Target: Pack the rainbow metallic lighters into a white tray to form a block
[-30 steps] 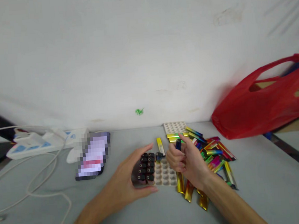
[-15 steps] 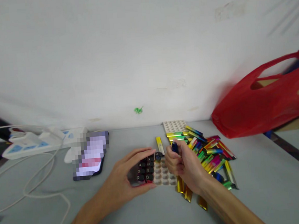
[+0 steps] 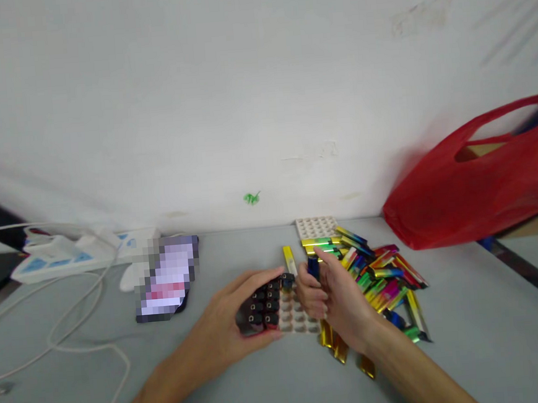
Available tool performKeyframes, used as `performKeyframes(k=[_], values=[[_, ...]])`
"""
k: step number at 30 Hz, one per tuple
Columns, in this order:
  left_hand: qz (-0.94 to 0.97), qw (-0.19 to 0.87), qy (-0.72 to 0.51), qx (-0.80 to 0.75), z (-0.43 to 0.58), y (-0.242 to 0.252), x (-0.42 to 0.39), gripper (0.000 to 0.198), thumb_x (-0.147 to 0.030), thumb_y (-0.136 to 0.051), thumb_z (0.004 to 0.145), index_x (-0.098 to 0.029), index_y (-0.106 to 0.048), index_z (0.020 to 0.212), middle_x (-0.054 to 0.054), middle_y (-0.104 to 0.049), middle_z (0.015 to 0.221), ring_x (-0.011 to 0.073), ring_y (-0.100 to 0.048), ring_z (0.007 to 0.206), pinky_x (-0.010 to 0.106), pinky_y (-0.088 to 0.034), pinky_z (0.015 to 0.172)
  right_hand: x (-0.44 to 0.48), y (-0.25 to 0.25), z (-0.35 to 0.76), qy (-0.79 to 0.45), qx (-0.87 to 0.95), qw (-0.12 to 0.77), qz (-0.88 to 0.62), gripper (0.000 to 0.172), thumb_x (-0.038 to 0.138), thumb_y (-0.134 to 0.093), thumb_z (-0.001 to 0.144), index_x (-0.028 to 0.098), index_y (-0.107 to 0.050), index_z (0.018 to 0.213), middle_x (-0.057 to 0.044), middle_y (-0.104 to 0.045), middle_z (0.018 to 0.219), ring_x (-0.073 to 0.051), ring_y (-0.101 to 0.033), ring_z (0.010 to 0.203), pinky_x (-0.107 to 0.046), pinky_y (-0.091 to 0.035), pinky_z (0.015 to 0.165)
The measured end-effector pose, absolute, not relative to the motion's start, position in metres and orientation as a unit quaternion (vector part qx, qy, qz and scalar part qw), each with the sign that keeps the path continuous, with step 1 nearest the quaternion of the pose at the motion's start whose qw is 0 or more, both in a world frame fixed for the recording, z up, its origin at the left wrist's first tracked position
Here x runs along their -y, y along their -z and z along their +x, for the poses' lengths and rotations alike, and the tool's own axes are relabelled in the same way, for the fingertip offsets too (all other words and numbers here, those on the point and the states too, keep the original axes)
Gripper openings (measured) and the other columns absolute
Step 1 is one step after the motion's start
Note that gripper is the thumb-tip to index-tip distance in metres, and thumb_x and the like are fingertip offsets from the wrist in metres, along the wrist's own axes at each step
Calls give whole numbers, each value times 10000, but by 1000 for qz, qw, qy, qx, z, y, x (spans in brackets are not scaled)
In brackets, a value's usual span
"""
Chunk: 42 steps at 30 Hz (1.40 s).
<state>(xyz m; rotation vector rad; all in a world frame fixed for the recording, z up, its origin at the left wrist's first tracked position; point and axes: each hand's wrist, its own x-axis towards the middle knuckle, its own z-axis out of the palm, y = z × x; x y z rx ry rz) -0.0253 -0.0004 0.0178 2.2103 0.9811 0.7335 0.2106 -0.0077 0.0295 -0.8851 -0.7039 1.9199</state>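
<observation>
A white tray with rows of round holes lies in front of me, its left part filled with upright black-ended tubes. My left hand wraps round that left part, thumb and fingers on opposite sides of the tubes. Just right of the tray, my right hand grips a dark blue tube with curled fingers, its thumb raised. Most of the blue tube is hidden in the hand. Beyond the tray lies a yellow and white tube. A pile of shiny coloured tubes spreads to the right.
A second white holed tray sits by the wall. On the left are a phone, a power strip and a loose white cable. A red bag stands at the right. Several gold tubes lie near my right wrist.
My right hand has loosened, its thumb lifting up and its fingers parting a little around the blue tube. The left hand stays round the tray. The whole view has shifted slightly.
</observation>
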Motion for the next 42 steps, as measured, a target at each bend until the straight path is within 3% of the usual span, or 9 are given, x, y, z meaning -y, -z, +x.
performKeyframes(k=[7, 13, 20, 25, 28, 31, 35, 38, 42], values=[[836, 297, -262, -379, -27, -16, 2, 930, -257, -945, 875, -475, -459, 1638, -34, -665, 1573, 250, -686, 1392, 355, -537, 1218, 5, -27, 212, -790, 276, 433, -335, 639, 735, -734, 878, 245, -396, 645, 131, -190, 559, -71, -91, 485, -232, -93, 431], [828, 270, -271, -411, -30, -7, 2, 1108, -340, -987, 816, -394, -345, 1718, 59, -616, 1641, 324, -641, 1455, 480, -508, 1270, 5, -23, 212, -785, 286, 435, -335, 555, 629, -677, 860, 264, -350, 600, 129, -178, 541, -67, -83, 469, -241, -63, 416], [856, 232, -276, -369, -32, -15, 1, 959, -390, -974, 853, -430, -466, 1665, 59, -530, 1718, 341, -536, 1561, 542, -439, 1328, 6, -21, 211, -754, 276, 451, -390, 457, 525, -632, 844, 274, -334, 608, 133, -170, 528, -75, -65, 478, -243, -49, 429], [846, 262, -269, -378, -32, -12, 1, 953, -309, -957, 859, -448, -471, 1667, 37, -478, 1759, 321, -543, 1569, 507, -453, 1327, 6, -25, 211, -757, 279, 450, -383, 558, 690, -678, 910, 251, -424, 677, 140, -188, 553, -76, -74, 494, -236, -55, 440], [843, 281, -259, -380, -30, -11, 1, 965, -258, -932, 873, -446, -433, 1678, 27, -550, 1696, 297, -593, 1520, 463, -470, 1313, 8, -27, 207, -698, 320, 497, -405, 564, 771, -673, 944, 222, -582, 854, 121, -343, 578, -70, -171, 456, -234, -130, 447], [838, 298, -253, -380, -29, -10, 0, 1056, -223, -931, 867, -462, -337, 1707, 16, -595, 1652, 280, -627, 1476, 439, -491, 1289, 9, -29, 204, -617, 390, 545, -412, 442, 665, -696, 1011, 229, -633, 979, 75, -540, 697, -78, -341, 442, -258, -284, 490], [833, 305, -247, -390, -30, -6, -1, 1204, -225, -963, 830, -478, -218, 1742, 24, -564, 1688, 293, -617, 1489, 451, -484, 1287, 10, -32, 206, -512, 490, 567, -419, 293, 523, -715, 1052, 238, -753, 998, -11, -668, 899, -176, -613, 776, -325, -476, 787], [826, 311, -241, -404, -32, -2, -1, 1246, -271, -972, 826, -442, -166, 1760, 59, -585, 1661, 311, -639, 1459, 472, -498, 1270, 11, -37, 212, -429, 577, 548, -428, 195, 463, -791, 1009, 276, -846, 1007, -42, -667, 998, -237, -603, 976, -384, -463, 922], [816, 316, -238, -421, -33, 1, -2, 1262, -284, -985, 803, -396, -171, 1760, 88, -609, 1623, 324, -663, 1420, 486, -507, 1257, 12, -43, 221, -382, 683, 468, -410, 109, 404, -826, 1002, 324, -891, 1034, -28, -685, 901, -237, -622, 875, -404, -486, 852]])
